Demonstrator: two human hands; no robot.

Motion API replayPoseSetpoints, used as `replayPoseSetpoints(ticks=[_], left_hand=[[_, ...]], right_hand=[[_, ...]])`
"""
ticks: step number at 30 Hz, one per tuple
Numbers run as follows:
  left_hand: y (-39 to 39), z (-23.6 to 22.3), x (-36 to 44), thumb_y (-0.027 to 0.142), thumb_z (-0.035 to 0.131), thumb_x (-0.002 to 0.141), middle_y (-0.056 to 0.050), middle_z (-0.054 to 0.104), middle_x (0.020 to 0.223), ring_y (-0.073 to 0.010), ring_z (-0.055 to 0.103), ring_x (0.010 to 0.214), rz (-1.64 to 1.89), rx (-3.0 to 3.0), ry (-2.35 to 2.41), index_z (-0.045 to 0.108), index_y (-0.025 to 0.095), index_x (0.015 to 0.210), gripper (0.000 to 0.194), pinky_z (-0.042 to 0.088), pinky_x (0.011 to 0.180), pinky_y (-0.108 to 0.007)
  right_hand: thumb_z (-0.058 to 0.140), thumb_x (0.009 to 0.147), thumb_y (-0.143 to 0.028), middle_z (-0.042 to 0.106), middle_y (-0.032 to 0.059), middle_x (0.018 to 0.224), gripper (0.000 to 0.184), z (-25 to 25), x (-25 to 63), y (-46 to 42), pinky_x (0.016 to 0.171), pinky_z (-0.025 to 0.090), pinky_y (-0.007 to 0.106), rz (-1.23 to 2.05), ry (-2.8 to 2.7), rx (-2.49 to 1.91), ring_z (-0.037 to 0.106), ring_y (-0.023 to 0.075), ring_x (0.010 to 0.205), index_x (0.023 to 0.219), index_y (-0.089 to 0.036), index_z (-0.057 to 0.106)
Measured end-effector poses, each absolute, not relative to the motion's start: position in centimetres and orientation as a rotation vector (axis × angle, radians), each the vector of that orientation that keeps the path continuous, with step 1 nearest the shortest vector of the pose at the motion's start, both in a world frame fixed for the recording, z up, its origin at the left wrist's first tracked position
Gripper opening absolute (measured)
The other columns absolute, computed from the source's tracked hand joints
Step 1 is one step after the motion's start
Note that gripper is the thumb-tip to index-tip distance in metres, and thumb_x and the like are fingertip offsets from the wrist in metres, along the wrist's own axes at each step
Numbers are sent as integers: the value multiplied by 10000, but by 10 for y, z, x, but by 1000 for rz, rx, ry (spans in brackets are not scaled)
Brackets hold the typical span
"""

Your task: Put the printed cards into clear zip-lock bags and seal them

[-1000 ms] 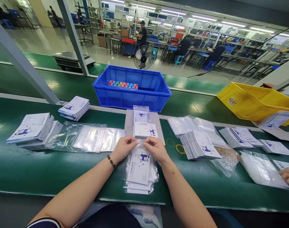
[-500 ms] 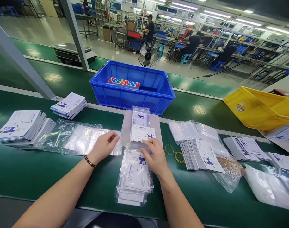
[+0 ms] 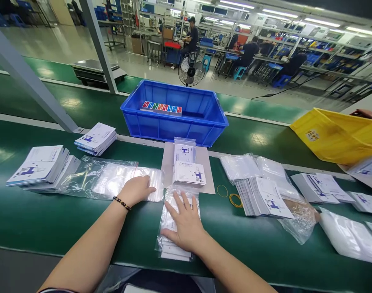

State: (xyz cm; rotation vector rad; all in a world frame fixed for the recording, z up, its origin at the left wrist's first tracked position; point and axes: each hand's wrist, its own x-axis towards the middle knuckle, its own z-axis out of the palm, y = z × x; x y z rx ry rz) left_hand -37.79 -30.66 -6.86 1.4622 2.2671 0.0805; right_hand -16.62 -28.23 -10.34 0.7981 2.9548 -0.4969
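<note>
Left hand on the clear bags, left of the table's middle; fingers curled, thumb out, can't tell if they pinch any. Right hand flat, fingers spread and gripping nothing, over the bagged booklets, which run toward the table's near edge. Booklet stack sits just beyond, on grey card. Blue bin behind, toward the far edge.

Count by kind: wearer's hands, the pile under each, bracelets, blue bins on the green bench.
Hands (left hand, right hand): 2
Clear bag pile: 1
Bagged booklet pile: 1
Bracelet: 1
Blue bin: 1
Total: 6
</note>
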Motion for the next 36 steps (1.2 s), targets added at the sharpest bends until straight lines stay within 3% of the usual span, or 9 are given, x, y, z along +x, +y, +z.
replayPoseSetpoints(ticks=[7, 11, 14, 16, 21, 24, 29, 34, 36], left_hand=[[-305, -70, -383, 230, 406, 724, -85, 616, 707, -210, 563, 691, 308, 1510, 2187, 520, 162, 597, 184, 350, 567, -268], [-309, -64, -377, 298, 352, 759, -22, 594, 628, -151, 546, 598, 509, 1508, 2052, 506, 171, 613, 247, 377, 533, -227], [-312, -65, -367, 355, 370, 746, 15, 532, 515, -123, 488, 468, 703, 1368, 1879, 463, 174, 575, 265, 355, 465, -216], [-313, -67, -359, 392, 411, 727, 23, 495, 459, -115, 452, 431, 774, 1319, 1816, 436, 173, 515, 305, 332, 451, -219], [-309, -72, -342, 457, 437, 722, 37, 427, 417, -95, 411, 419, 989, 1218, 1662, 461, 158, 492, 378, 330, 460, -215], [-304, -76, -335, 442, 451, 710, 39, 442, 457, -80, 395, 409, 1158, 1068, 1544, 471, 156, 528, 341, 316, 421, -198], [-300, -85, -331, 373, 440, 704, 44, 415, 445, -69, 361, 399, 1223, 1002, 1533, 430, 161, 487, 303, 288, 400, -191], [-301, -86, -329, 363, 468, 703, 57, 383, 455, -72, 342, 434, 1249, 1084, 1598, 421, 162, 497, 292, 280, 430, -196], [-303, -84, -328, 362, 452, 720, 55, 386, 461, -80, 353, 457, 1225, 1159, 1640, 420, 163, 498, 300, 286, 454, -205]], right_hand=[[515, 711, -548, 265, 147, 1386, 666, -89, -170, -281, 993, 74, 595, -711, 3018, 851, 171, 342, 1279, 1278, -227, 380], [408, 822, -356, 466, 131, 1252, 381, -81, -180, -269, 968, 319, 450, -1161, 3183, 1151, 425, 237, 1157, 1144, -175, 506], [434, 808, -348, 640, 102, 935, 359, -79, -196, -259, 703, 500, 330, -1608, 2969, 1384, 615, 192, 795, 1084, -138, 527], [450, 796, -298, 652, 67, 763, 336, -82, -206, -255, 596, 497, 294, -1585, 2959, 1409, 608, 170, 635, 1067, -119, 538], [345, 815, -170, 619, 88, 742, 319, -93, -210, -253, 594, 456, 277, -678, 3508, 1216, 580, 178, 679, 998, -120, 602], [307, 830, -156, 585, 79, 683, 343, -98, -207, -255, 540, 438, 257, -467, 3595, 1074, 548, 161, 606, 1027, -108, 583], [452, 769, -193, 585, 77, 843, 290, -92, -204, -258, 653, 457, 268, -904, 3562, 1046, 542, 161, 740, 1036, -148, 556], [500, 715, -204, 525, 7, 655, 107, -83, -202, -256, 548, 408, 235, -1263, 3322, 1275, 478, 120, 578, 753, -179, 597], [450, 742, -201, 499, -1, 606, 147, -81, -201, -255, 529, 382, 228, -1318, 3276, 1289, 462, 115, 557, 673, -178, 578]])
